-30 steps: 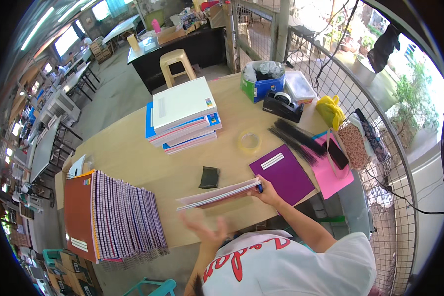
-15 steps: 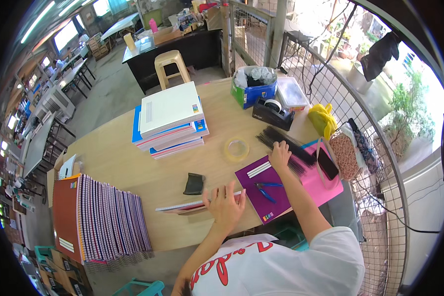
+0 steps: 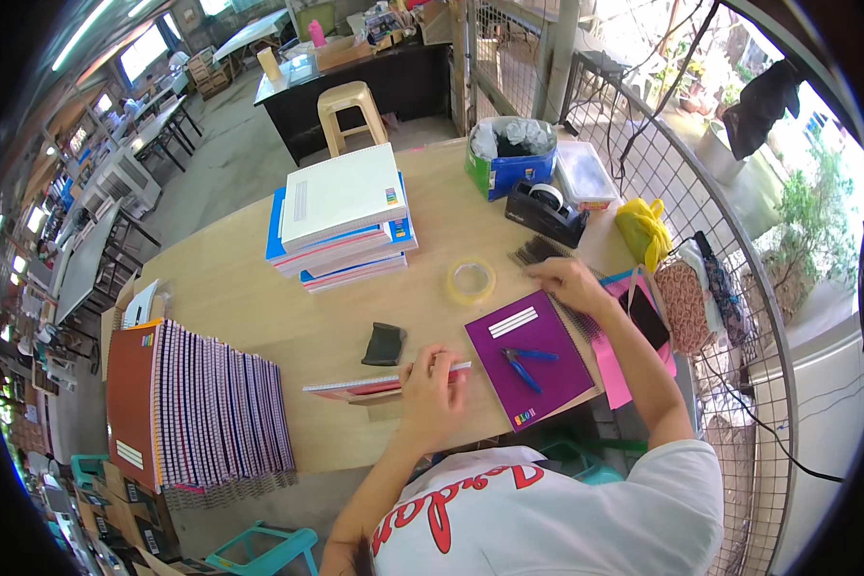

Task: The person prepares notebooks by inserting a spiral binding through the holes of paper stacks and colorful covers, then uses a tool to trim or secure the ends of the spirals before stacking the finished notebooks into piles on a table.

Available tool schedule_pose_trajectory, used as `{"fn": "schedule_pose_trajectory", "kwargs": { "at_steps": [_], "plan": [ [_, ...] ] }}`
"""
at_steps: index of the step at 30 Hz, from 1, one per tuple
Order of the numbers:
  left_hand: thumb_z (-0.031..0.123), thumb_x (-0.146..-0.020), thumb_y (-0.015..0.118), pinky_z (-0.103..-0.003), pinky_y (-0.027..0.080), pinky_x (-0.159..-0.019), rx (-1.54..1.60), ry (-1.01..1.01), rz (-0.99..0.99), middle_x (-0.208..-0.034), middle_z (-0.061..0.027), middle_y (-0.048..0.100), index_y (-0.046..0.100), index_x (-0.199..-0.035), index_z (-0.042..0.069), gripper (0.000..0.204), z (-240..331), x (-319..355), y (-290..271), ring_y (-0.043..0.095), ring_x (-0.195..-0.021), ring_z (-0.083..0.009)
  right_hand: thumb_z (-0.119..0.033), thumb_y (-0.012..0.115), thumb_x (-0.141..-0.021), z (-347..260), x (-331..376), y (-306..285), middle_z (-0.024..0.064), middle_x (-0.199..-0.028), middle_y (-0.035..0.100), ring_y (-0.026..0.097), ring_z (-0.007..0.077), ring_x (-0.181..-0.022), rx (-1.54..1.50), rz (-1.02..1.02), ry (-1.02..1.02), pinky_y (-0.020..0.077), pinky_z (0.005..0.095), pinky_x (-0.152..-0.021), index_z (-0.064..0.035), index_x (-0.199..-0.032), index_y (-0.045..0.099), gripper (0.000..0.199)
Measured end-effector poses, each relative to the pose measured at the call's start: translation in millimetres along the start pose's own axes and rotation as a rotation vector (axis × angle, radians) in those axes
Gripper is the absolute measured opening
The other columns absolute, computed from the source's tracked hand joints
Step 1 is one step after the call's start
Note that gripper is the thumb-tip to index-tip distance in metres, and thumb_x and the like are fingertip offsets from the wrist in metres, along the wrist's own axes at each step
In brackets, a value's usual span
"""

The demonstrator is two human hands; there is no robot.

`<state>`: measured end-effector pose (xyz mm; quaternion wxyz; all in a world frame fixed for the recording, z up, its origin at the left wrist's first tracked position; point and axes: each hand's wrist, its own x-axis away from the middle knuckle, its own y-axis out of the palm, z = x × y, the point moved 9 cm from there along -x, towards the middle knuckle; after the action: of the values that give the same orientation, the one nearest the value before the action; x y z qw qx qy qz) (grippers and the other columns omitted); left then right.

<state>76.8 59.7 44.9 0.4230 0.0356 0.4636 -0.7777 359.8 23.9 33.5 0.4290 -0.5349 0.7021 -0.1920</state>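
My left hand presses down on a thin stack of loose pages with a pink cover near the table's front edge. My right hand reaches to the black plastic binding combs at the right, fingers closed around one. Between my hands lies a purple notebook with blue-handled pliers on top. A small black pouch sits just left of my left hand.
A roll of clear tape, a stack of white and blue notebooks, a row of spiral-bound notebooks, a black tape dispenser, a green-blue bin, a pink sheet with a phone, a wooden table, a wire fence.
The loose pages went from lifted to flat under my left hand. My right hand let go of them and moved right to the black combs. The pliers now lie on the purple notebook.
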Motion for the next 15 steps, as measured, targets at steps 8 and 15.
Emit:
{"fn": "schedule_pose_trajectory", "kwargs": {
  "at_steps": [8, 15],
  "plan": [
    [0.008, -0.08, 0.071, -0.042, 0.037, -0.086, -0.146, 0.12, 0.051, -0.089, 0.0006, 0.06, 0.072, -0.096, 0.017, 0.018, 9, 38, -2, 0.058, -0.087, -0.0211, 0.003, 0.073, -0.078, -122, 27, 64, 0.0083, -0.083, 0.067, 0.065, 0.0227, -0.079, -0.409, -0.173, -0.001, 0.0529, 0.0357, -0.069, -0.0081, -0.107, 0.076, 0.03],
    [0.005, -0.075, 0.075, -0.039, 0.038, -0.084, -0.147, 0.175, 0.12, -0.086, 0.0017, 0.06, 0.072, -0.097, 0.018, 0.026, 13, 58, -7, 0.058, -0.085, -0.0204, -0.006, 0.075, -0.078, -146, 38, 76, 0.0044, -0.084, 0.07, 0.065, 0.0259, -0.076, -0.23, -0.276, -0.097, 0.0522, 0.0389, -0.067, -0.0115, -0.096, 0.075, 0.019]
  ]
}}
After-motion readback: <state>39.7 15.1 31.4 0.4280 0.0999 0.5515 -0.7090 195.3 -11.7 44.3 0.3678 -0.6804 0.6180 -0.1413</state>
